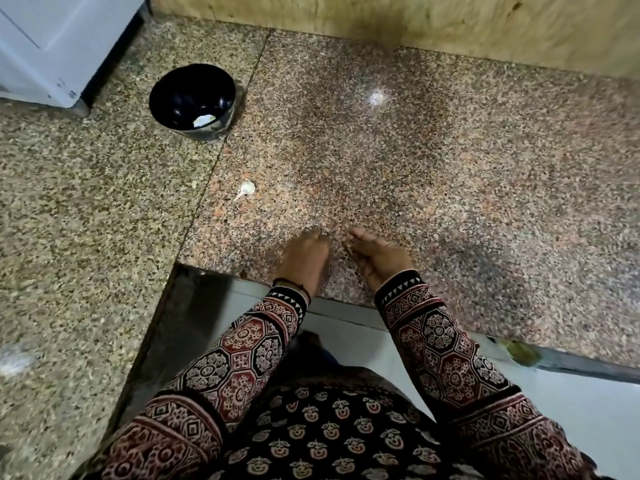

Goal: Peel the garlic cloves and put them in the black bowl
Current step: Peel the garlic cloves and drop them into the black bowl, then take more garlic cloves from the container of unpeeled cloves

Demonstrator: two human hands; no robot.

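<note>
The black bowl (192, 98) stands at the back left of the granite counter, with a white piece of garlic (204, 119) inside near its front wall. One unpeeled garlic clove (246, 190) lies on the counter between the bowl and my hands. My left hand (304, 259) is near the counter's front edge, back up, its fingertips bent down onto the stone; motion blur hides whether it holds anything. My right hand (375, 259) is just right of it, fingers curled, with a small pale piece of garlic at its fingertips. A narrow gap separates the hands.
A white appliance (52, 46) stands at the back left corner beside the bowl. A wooden board wall (450, 22) runs along the back. The counter (450, 185) has an L-shaped front edge, with a step at the left of my arms.
</note>
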